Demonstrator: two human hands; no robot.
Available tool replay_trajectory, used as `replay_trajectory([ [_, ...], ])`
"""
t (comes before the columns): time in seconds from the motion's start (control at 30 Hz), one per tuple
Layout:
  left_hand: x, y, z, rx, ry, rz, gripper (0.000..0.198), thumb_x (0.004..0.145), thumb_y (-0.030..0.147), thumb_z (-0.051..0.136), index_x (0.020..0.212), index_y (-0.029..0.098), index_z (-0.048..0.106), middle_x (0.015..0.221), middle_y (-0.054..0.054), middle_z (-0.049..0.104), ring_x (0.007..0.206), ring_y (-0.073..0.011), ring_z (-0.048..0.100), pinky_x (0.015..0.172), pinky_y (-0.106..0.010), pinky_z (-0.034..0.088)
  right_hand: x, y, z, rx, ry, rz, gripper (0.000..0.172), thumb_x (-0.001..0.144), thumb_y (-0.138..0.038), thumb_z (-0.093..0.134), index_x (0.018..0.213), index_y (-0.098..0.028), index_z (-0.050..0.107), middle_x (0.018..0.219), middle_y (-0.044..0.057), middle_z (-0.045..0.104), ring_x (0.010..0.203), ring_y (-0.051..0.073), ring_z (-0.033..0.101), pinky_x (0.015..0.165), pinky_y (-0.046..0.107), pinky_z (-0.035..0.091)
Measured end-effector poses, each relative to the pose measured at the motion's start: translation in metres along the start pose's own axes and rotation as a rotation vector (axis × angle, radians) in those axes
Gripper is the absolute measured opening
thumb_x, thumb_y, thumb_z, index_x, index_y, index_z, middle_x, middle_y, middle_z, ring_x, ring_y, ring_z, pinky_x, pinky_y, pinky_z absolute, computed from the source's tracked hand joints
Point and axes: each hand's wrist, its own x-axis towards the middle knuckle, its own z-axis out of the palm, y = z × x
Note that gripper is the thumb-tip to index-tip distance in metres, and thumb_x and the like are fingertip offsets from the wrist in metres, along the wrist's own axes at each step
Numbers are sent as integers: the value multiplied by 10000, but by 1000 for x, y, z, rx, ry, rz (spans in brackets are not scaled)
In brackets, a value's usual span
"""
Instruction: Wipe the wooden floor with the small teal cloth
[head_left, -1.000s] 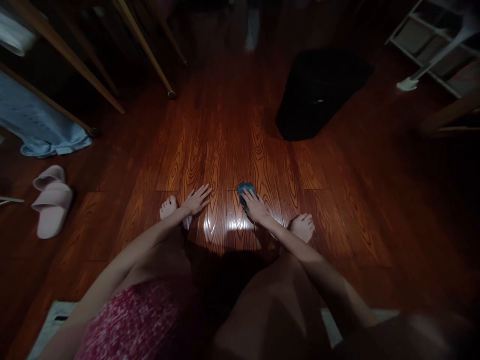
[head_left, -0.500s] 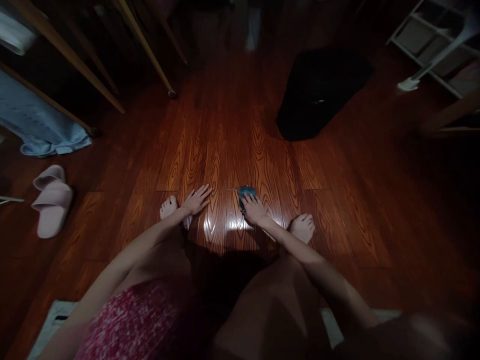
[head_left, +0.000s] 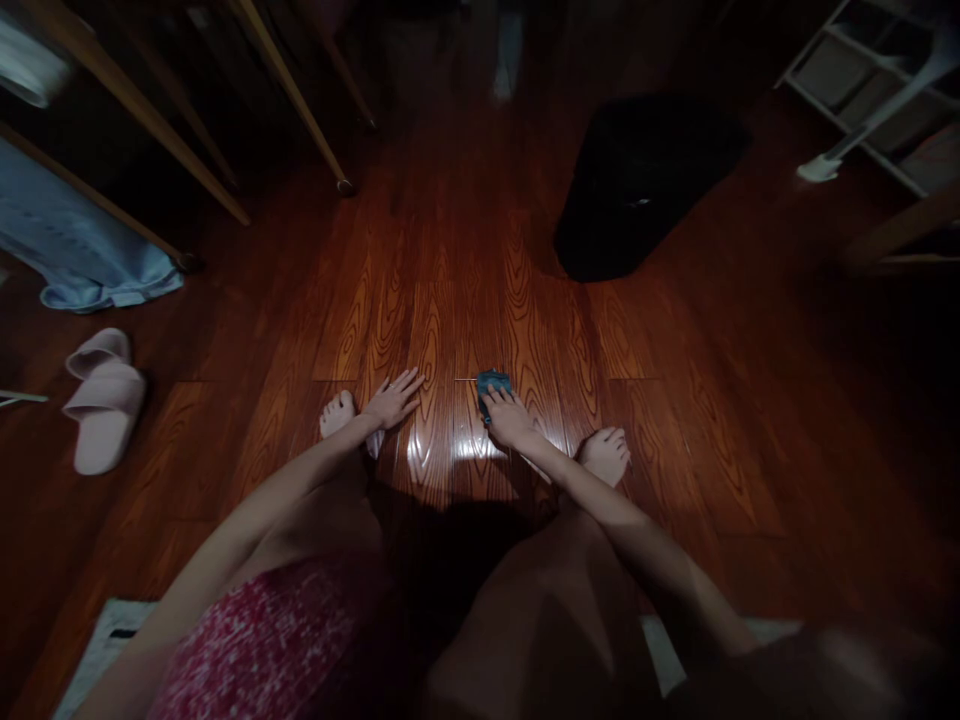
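Note:
My left hand lies palm down on the wooden floor, fingers spread and nothing in them. Under its wrist shows a small pale piece that I cannot make out. My right hand rests flat on a small teal cloth, its fingers stretched over the fabric and the cloth's far edge showing beyond them. A thin pale line runs along the floor to the left of the cloth. Beside my right wrist lies a narrow pale strip, partly hidden by the forearm.
A bare foot stands beside each forearm. A black box-like object stands ahead to the right. Pink slippers lie at the left, near blue fabric and wooden legs. A white shelf rack stands at the far right.

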Motion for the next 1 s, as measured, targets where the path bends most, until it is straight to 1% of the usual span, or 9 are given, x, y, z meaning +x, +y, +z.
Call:
replay_trajectory([
  [0.1, 1, -2, 2, 2, 4, 4, 645, 1074, 509, 300, 1661, 300, 134, 1722, -38, 83, 1578, -278, 112, 1240, -575, 183, -1, 0, 1, 1, 7, -7, 538, 972, -226, 463, 1507, -171, 483, 1671, 133, 310, 1514, 309, 312, 1227, 490, 186],
  [0.2, 1, -3, 3, 7, 11, 11, 646, 1072, 507, 311, 1660, 310, 130, 1722, -32, 84, 1578, -279, 110, 1239, -573, 187, -2, 3, 2, 15, 26, -22, 557, 966, -221, 471, 1521, -183, 460, 1686, 118, 276, 1532, 295, 272, 1231, 492, 179],
  [0.37, 1, -2, 2, 7, 1, -7, 646, 1071, 517, 307, 1660, 309, 142, 1723, -23, 86, 1579, -270, 106, 1245, -549, 186, -3, 11, 1, 10, 63, -58, 702, 897, -124, 506, 1581, -172, 356, 1715, 79, 182, 1566, 262, 167, 1245, 470, 160],
  [0.43, 1, -1, 1, 0, -3, -6, 642, 1072, 523, 300, 1659, 313, 145, 1724, -24, 86, 1579, -266, 105, 1245, -551, 184, -3, 11, -1, 11, 60, -65, 721, 891, -118, 512, 1589, -168, 339, 1717, 72, 174, 1569, 263, 155, 1246, 465, 163],
  [0.5, 1, -1, 0, -3, -3, -7, 640, 1072, 524, 298, 1658, 315, 148, 1724, -25, 90, 1580, -264, 106, 1245, -556, 177, -1, 10, -3, 16, 45, -54, 675, 917, -142, 499, 1578, -160, 366, 1709, 86, 203, 1561, 276, 189, 1243, 469, 172],
  [0.6, 0, 0, 0, -3, -8, -9, 643, 1074, 520, 293, 1659, 299, 147, 1724, -35, 84, 1580, -267, 101, 1244, -561, 178, 2, 4, -2, 28, 5, -13, 587, 956, -188, 468, 1541, -145, 433, 1684, 125, 270, 1532, 299, 275, 1234, 479, 195],
  [0.7, 0, 0, -1, -2, -3, 4, 642, 1075, 514, 293, 1660, 301, 137, 1724, -36, 77, 1580, -269, 102, 1240, -563, 186, 3, 2, 1, 40, -13, 4, 561, 966, -216, 467, 1526, -176, 460, 1676, 124, 293, 1522, 301, 301, 1230, 498, 199],
  [0.8, 0, 0, -1, 6, 1, 3, 640, 1074, 506, 305, 1659, 308, 138, 1724, -33, 83, 1578, -267, 112, 1243, -556, 180, 1, 5, 5, 45, 7, -10, 567, 969, -225, 471, 1536, -206, 445, 1694, 100, 253, 1539, 286, 261, 1230, 502, 199],
  [1.0, 0, -3, 1, 14, 8, 15, 638, 1075, 496, 305, 1660, 320, 121, 1723, -23, 75, 1579, -271, 108, 1241, -557, 190, 0, 13, 9, 56, 57, -46, 623, 974, -209, 461, 1587, -203, 351, 1720, 69, 170, 1575, 246, 130, 1235, 474, 199],
])
